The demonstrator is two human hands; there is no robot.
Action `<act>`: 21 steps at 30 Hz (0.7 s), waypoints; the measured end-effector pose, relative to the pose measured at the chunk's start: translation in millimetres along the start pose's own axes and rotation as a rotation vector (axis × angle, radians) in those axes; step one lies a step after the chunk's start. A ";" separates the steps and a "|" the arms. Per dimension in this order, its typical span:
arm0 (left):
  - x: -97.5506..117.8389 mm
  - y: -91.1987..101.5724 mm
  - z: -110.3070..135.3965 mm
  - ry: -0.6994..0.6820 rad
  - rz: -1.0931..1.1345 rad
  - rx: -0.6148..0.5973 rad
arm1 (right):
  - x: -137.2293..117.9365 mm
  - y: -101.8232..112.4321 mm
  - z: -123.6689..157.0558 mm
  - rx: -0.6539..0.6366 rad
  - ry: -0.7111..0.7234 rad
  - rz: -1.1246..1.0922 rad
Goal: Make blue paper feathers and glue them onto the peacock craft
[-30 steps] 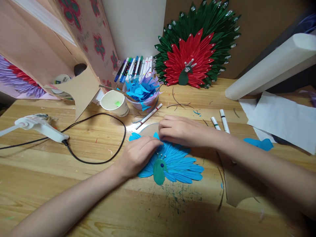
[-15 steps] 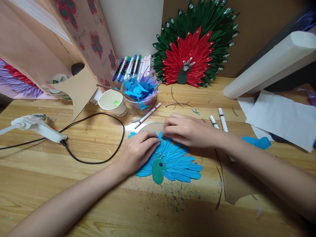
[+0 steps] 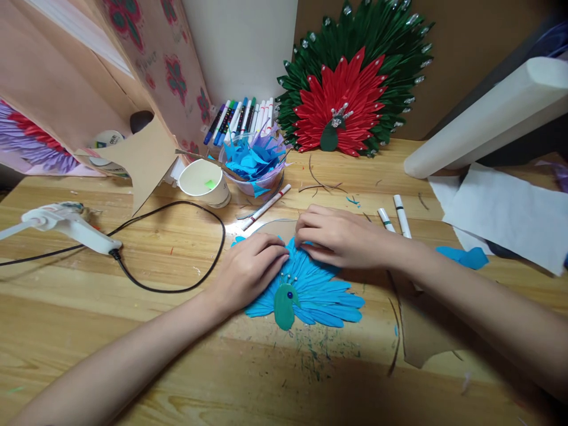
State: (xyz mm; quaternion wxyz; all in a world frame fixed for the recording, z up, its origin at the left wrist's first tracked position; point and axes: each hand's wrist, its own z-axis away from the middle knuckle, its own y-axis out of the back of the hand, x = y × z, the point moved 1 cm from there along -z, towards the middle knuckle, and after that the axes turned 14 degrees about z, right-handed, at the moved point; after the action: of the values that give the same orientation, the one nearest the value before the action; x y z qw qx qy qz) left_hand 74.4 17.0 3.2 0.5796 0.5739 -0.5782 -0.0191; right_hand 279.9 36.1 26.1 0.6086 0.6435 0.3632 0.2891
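A paper peacock lies on the table, with a fan of blue paper feathers (image 3: 331, 302) around a green body (image 3: 284, 307) that has a dark blue bead eye and small pearl-tipped pins on its head. My left hand (image 3: 252, 266) rests over the fan's upper left, its fingers pressed together on a blue feather. Across from it, my right hand (image 3: 331, 236) pinches a blue feather at the top of the fan. The fingertips of both are close together and partly hidden. Behind them shows the edge of a cardboard backing (image 3: 277, 228).
A white glue gun (image 3: 71, 228) with a looping black cord (image 3: 222, 236) lies left. Behind stand a paper cup (image 3: 204, 180), a tub of blue paper pieces (image 3: 252, 157), several markers (image 3: 239, 121) and a red-green peacock (image 3: 341, 94). Cardboard scraps (image 3: 426, 331) and white paper (image 3: 506, 213) lie right.
Both hands stay at the top of the blue fan with almost the same grip. The whole view has shifted very slightly.
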 end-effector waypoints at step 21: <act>0.7 5.9 -5.1 -0.044 -0.045 0.001 | -7.0 10.5 25.6 0.127 -0.270 -0.050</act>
State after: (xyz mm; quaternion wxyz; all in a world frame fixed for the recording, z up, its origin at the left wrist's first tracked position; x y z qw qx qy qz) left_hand 74.5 21.8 9.4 0.5658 0.5864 -0.5780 -0.0446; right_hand 298.0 15.7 34.6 0.6170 0.7045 0.3115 0.1611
